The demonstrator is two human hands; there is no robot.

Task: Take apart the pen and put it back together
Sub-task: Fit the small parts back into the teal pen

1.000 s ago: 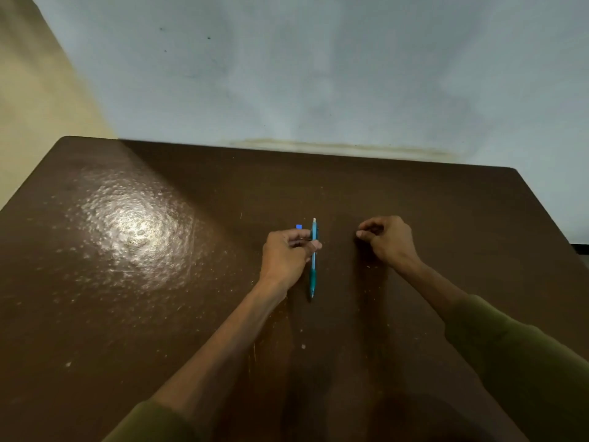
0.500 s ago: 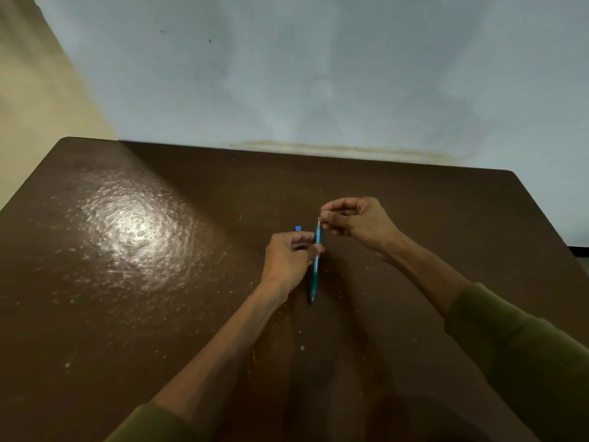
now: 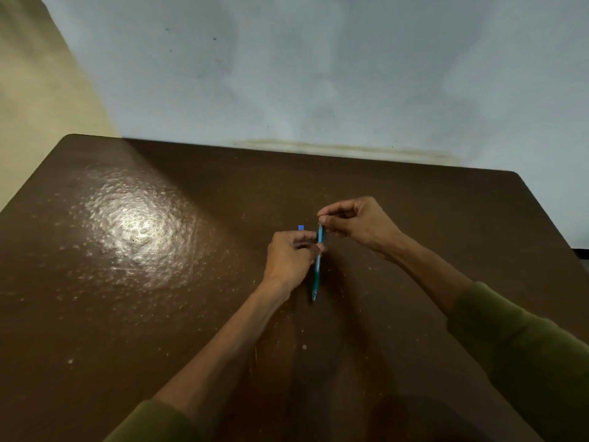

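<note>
left hand [image 3: 291,256] curled, right hand [image 3: 357,226] pinching

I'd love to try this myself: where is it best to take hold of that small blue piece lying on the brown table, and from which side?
Pinch the small blue piece by its two short sides, coming straight down from above. It lies low on the brown table, just beyond the left hand, which grips the slim teal pen, so a sideways approach looks blocked. Its exact shape is too small to tell.

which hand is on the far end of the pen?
The right hand: its fingertips pinch the far end of the teal plastic pen. The left hand has its grip lower, around the barrel's middle.
</note>
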